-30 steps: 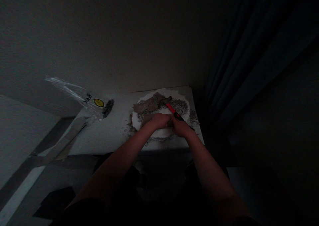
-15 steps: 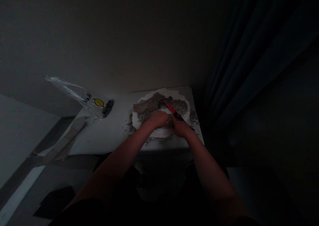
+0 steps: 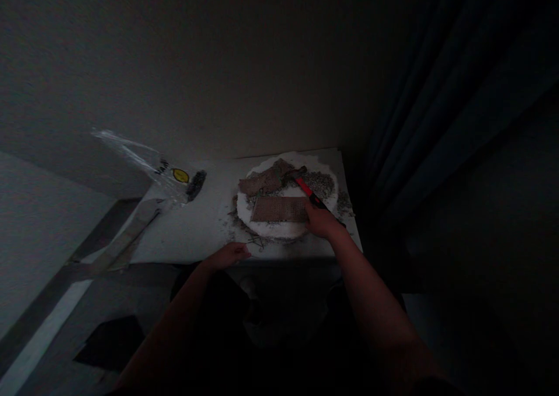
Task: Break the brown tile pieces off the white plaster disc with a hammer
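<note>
My left hand (image 3: 227, 255) is at the front edge of the table, its fingers drawn together; anything pinched in them is too small and dark to make out. My right hand (image 3: 322, 220) closes on the right end of a flat brown woven-looking slab (image 3: 279, 209), which lies on a round white mat (image 3: 279, 229). Against the far side of this hand runs a hammer (image 3: 312, 197) with a red and black handle, partly covered. Its dark head rests among grey crumbs beside a crumpled brown piece (image 3: 261, 181) of similar material.
On the left of the white table (image 3: 187, 233) is a clear plastic bag (image 3: 170, 177) with a yellow label and dark contents. Grey debris (image 3: 345, 202) lies around the mat. A wall stands behind, and a dark curtain (image 3: 419, 93) hangs at right.
My left hand has left the slab and moved down and left to the table's front edge, uncovering the slab. My right hand stays at the slab's right end, beside the hammer.
</note>
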`<state>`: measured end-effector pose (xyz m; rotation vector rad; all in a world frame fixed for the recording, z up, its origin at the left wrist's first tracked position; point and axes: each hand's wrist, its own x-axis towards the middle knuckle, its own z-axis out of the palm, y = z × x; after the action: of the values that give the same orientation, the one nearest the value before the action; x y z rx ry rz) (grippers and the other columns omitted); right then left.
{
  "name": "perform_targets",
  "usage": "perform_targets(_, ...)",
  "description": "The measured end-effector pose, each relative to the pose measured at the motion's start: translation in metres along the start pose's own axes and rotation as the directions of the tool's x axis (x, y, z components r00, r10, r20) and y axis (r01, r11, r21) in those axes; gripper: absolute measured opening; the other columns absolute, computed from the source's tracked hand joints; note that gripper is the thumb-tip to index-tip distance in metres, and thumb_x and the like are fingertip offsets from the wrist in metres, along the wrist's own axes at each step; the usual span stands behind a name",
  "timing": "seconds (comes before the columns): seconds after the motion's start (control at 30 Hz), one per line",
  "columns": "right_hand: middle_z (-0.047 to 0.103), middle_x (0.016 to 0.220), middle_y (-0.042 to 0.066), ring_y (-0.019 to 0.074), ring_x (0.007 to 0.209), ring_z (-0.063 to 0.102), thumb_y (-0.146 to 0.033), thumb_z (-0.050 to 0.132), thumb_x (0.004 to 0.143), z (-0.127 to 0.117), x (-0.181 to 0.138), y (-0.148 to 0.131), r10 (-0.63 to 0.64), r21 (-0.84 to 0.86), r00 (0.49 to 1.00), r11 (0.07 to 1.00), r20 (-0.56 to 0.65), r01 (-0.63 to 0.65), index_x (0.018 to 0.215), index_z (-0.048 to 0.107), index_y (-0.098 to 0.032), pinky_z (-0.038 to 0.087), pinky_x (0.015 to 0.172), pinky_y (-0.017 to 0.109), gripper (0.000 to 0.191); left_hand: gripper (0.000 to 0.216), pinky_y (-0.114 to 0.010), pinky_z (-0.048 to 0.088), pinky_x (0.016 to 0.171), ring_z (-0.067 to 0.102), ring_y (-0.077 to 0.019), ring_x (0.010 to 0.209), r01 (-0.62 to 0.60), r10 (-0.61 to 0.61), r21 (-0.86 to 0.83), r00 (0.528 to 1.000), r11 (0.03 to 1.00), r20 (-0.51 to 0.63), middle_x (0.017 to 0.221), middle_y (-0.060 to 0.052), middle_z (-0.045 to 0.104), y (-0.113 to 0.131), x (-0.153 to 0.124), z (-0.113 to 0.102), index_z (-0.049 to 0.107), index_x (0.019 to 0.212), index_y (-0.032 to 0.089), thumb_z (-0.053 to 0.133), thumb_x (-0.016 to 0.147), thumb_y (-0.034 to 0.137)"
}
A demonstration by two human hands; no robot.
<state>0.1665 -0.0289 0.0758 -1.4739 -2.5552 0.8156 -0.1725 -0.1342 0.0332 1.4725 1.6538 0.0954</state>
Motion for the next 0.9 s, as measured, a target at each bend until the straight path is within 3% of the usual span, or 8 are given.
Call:
perform_targets(0.17,0.042,0.150,0.023,0.0321,0.113,0.063,-0.017,0.051,0.085,0.005,0.000,0.001,0.003,-0.035,1.000,0.999,0.002,-0.003,0.157,0.013,-0.013,0.047,0.092,0.041,0.081,0.027,-0.026,0.044,0.064,0.057,-0.0171,0.068,0.134,-0.127,-0.010,0.912,0.991,-0.391,0.065,0.000,0.059,-0.029,0.029,0.020,0.053,0.067,0.019,0.055,0.077,0.044)
perform_targets(0.37,0.041,0.152,0.021,0.0303,0.112,0.063,-0.017,0.051,0.084,0.005,-0.001,0.003,0.007,-0.017,1.000,1.000,0.008,-0.007,0.157,0.011,-0.016,0.047,0.092,0.040,0.083,0.016,-0.028,0.049,0.080,0.065,-0.0209,0.091,0.287,-0.185,0.120,0.832,0.951,-0.523,0.087,-0.005,0.069,-0.030,0.039,0.027,0.060,0.083,0.019,0.060,0.080,0.035)
perform_targets(0.47,0.046,0.148,0.021,0.0314,0.111,0.064,-0.019,0.052,0.084,0.004,-0.001,0.003,0.006,-0.016,1.000,1.000,0.001,-0.006,0.157,0.014,-0.014,0.047,0.091,0.040,0.081,0.018,-0.032,0.049,0.087,0.062,-0.0228,0.101,0.280,-0.076,0.190,0.723,0.941,-0.687,0.102,-0.010,0.066,-0.016,0.032,0.034,0.060,0.098,0.017,0.056,0.085,0.030)
perform_targets(0.53,0.048,0.147,0.021,0.0312,0.110,0.064,-0.019,0.051,0.085,0.002,0.000,0.002,0.000,-0.013,1.000,1.000,-0.006,0.000,0.156,0.016,-0.013,0.047,0.091,0.040,0.080,0.023,-0.033,0.049,0.089,0.060,-0.0222,0.102,0.213,0.057,0.228,0.599,0.950,-0.799,0.108,-0.012,0.062,0.011,0.030,0.039,0.058,0.106,0.016,0.045,0.091,0.027)
perform_targets(0.57,0.047,0.147,0.021,0.0308,0.110,0.064,-0.020,0.052,0.085,0.001,0.000,0.002,-0.003,-0.013,1.000,1.000,-0.008,0.003,0.156,0.016,-0.013,0.047,0.092,0.039,0.080,0.025,-0.033,0.049,0.088,0.061,-0.0212,0.098,0.155,0.129,0.268,0.588,0.951,-0.798,0.106,-0.012,0.062,0.029,0.031,0.041,0.057,0.109,0.016,0.041,0.094,0.028)
perform_targets(0.7,0.046,0.147,0.023,0.0296,0.110,0.065,-0.022,0.053,0.087,-0.003,0.000,0.000,0.012,-0.011,1.000,1.000,0.002,-0.012,0.158,0.011,-0.014,0.047,0.090,0.037,0.083,0.026,-0.032,0.048,0.090,0.061,-0.0198,0.101,-0.189,0.487,0.570,0.760,0.799,-0.431,0.109,-0.009,0.064,0.118,0.055,0.043,0.061,0.109,0.019,0.041,0.097,0.031)
perform_targets(0.8,0.050,0.144,0.022,0.0297,0.111,0.064,-0.024,0.052,0.089,-0.003,-0.002,0.001,0.035,0.020,0.999,0.999,0.015,-0.035,0.158,0.009,-0.016,0.046,0.090,0.037,0.082,0.028,-0.034,0.049,0.089,0.062,-0.0217,0.103,-0.249,0.509,0.705,0.842,0.664,-0.181,0.117,-0.011,0.063,0.166,0.081,0.038,0.061,0.113,0.017,0.045,0.096,0.031)
perform_targets(0.9,0.059,0.136,0.019,0.0295,0.110,0.065,-0.022,0.052,0.088,-0.001,-0.002,0.004,0.035,0.039,0.999,0.999,0.040,-0.036,0.158,0.006,-0.019,0.047,0.089,0.038,0.084,0.027,-0.035,0.049,0.091,0.062,-0.0234,0.108,-0.291,0.494,0.769,0.869,0.569,-0.036,0.119,-0.011,0.064,0.185,0.095,0.034,0.062,0.113,0.016,0.047,0.093,0.025)
